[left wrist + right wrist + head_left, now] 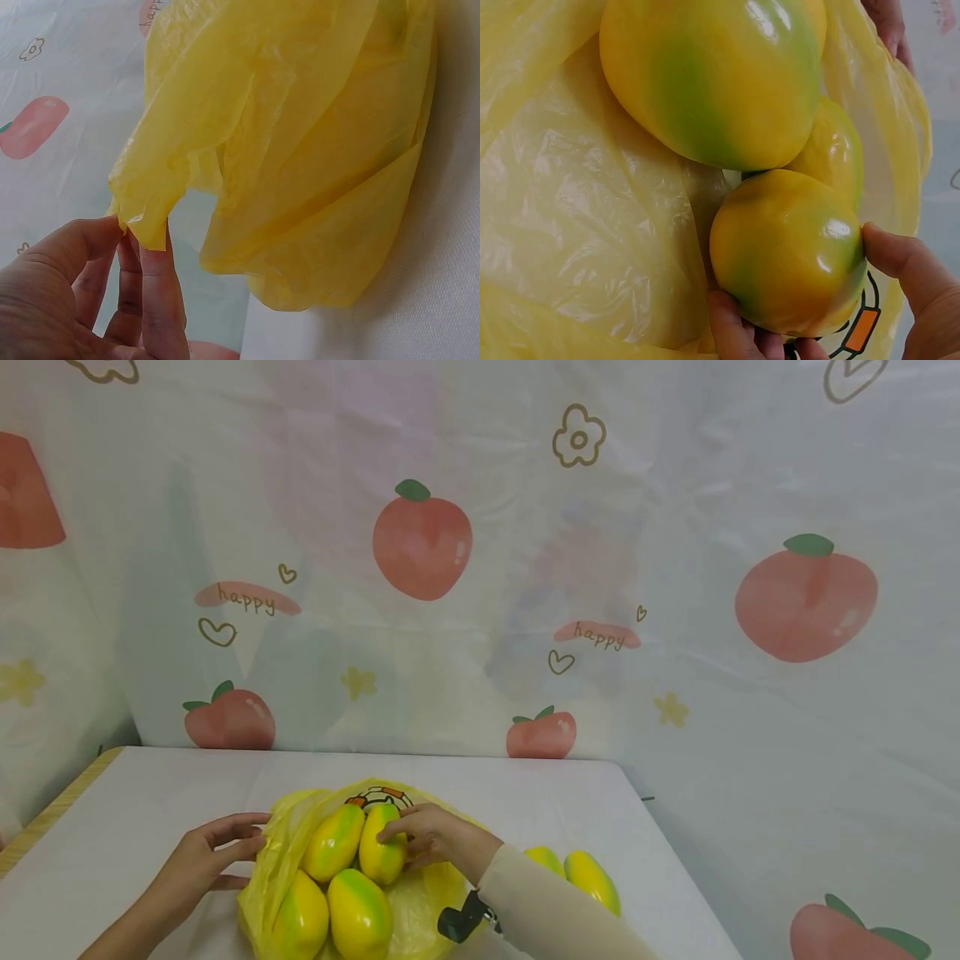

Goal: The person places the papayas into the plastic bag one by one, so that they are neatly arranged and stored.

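A thin yellow plastic bag (420, 910) lies spread on the table with several glossy yellow-green mangoes in it. My left hand (198, 864) pinches the bag's edge between thumb and fingers; the left wrist view shows the pinched plastic (146, 217) up close. With its thumb and fingers around the sides, my right hand (435, 835) grips one mango (787, 255) at the back right of the group. Against it lie another mango (333, 843) to its left and a larger-looking mango (362, 914) nearer to me.
Two more mangoes (592, 881) lie on the white table (525, 793) to the right, outside the bag and partly behind my right sleeve. A black camera mount (461, 917) hangs below my right wrist. Behind the table hangs a peach-patterned curtain (487, 527).
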The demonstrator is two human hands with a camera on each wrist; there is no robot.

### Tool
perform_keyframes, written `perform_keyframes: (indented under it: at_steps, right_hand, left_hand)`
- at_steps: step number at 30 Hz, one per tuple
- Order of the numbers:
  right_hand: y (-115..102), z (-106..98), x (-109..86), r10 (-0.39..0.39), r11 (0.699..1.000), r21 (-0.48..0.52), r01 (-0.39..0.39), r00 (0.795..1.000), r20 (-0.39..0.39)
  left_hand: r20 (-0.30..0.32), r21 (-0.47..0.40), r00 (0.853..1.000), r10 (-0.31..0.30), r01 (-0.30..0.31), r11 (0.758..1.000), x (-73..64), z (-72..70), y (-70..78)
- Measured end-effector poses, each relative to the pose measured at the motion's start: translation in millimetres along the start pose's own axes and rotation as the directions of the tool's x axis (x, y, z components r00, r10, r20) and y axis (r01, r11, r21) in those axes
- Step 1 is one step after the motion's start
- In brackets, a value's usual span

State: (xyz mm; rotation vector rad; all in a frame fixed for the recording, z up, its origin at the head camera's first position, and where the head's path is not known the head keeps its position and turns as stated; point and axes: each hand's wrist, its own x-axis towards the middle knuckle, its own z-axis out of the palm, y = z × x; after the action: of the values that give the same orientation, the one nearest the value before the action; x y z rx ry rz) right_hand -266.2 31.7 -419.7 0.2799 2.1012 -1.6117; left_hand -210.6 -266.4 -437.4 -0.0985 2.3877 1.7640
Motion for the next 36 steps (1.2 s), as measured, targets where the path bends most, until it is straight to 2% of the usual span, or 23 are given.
perform_keyframes:
  at_steps: [12,20,23,27,32,36]
  right_hand:
    - [-2,-4,-0.7,0.029,0.998,-0.049,-0.027,0.999,0.032]
    - [-14,-20,-10.2,0.019,0.994,-0.107,-0.012,0.998,0.065]
    - [-22,-32,-19.3,-0.008,0.989,-0.148,0.024,0.994,0.111]
    - [-36,-54,-35.5,-0.059,0.985,-0.153,0.084,0.985,0.16]
    - [-46,-91,-55.8,-0.114,0.971,-0.191,0.144,0.981,0.159]
    - [-45,-126,-71.5,-0.149,0.963,-0.208,0.172,0.981,0.122]
  left_hand:
    - [0.002,-0.003,1.0,-0.012,0.012,1.0,0.1,-1.7,-1.3]
    - [0.0,0.002,1.0,-0.014,0.014,1.0,0.5,-1.4,-0.6]
    - [0.001,0.002,1.0,-0.013,0.013,1.0,0.7,-0.8,-0.4]
    - [-0.001,0.005,1.0,-0.008,0.008,1.0,1.3,-0.9,-0.4]
    - [0.001,0.005,1.0,-0.007,0.007,1.0,1.7,-1.4,-1.0]
    - [0.004,0.007,1.0,-0.009,0.009,1.0,1.3,-2.3,-1.4]
